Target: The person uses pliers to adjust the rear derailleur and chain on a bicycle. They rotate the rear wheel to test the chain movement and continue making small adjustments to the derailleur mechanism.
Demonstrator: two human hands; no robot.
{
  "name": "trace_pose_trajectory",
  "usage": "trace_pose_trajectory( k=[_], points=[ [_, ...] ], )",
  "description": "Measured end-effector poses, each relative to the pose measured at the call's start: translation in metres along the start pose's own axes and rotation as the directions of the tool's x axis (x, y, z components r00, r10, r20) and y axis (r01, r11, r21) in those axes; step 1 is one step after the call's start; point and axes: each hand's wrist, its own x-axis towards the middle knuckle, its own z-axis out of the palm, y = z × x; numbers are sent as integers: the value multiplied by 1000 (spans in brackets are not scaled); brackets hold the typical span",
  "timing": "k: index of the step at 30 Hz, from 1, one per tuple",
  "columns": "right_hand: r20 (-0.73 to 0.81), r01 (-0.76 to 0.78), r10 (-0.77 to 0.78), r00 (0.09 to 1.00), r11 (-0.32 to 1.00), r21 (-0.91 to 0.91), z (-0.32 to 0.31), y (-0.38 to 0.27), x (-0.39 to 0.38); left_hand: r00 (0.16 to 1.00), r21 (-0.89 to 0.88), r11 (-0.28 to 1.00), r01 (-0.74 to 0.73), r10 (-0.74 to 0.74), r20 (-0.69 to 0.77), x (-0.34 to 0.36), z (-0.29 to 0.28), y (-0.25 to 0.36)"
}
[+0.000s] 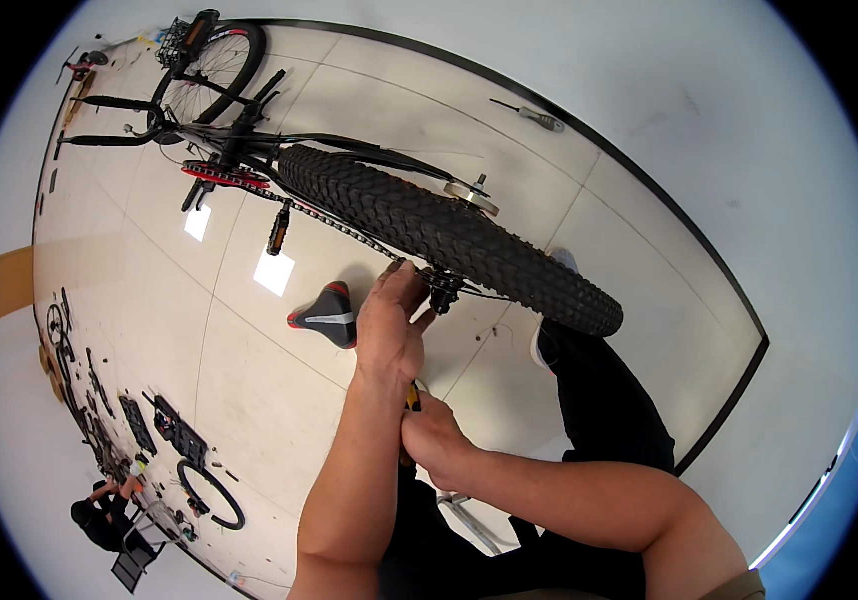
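A bicycle's knobbly black tyre (429, 225) runs diagonally across the middle, close below me. My left hand (391, 322) reaches up to the chain (334, 222) and the black derailleur (444, 290) at the wheel's near side. Its fingers are bent there, with the tips partly hidden, so what they grip cannot be made out. Just below the left wrist, my right hand (436, 437) is closed around a yellow and black tool handle (413, 398); the tool's other end is hidden. A round metal hub part (473, 197) with a bolt shows on the wheel's far side.
A grey, black and red saddle (329, 317) is left of my hand. A screwdriver-like tool (539, 118) lies by the wall. Another wheel (234, 60) stands at far left. Lower left are a loose tyre (211, 495), tool cases (181, 435) and a seated person (99, 520).
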Motion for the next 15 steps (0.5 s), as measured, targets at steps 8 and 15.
trace_pose_trajectory(
  k=[8, 15],
  points=[
    [-4, 4, -4, 1000, 1000, 4, 1, 1, 3, 1000, 87, 996, -8, 7, 21, -4, 2, 4],
    [-8, 0, 1, 1000, 1000, 9, 2, -3, -1, 1000, 37, 999, -17, 16, 8, -6, 1, 7]
  ],
)
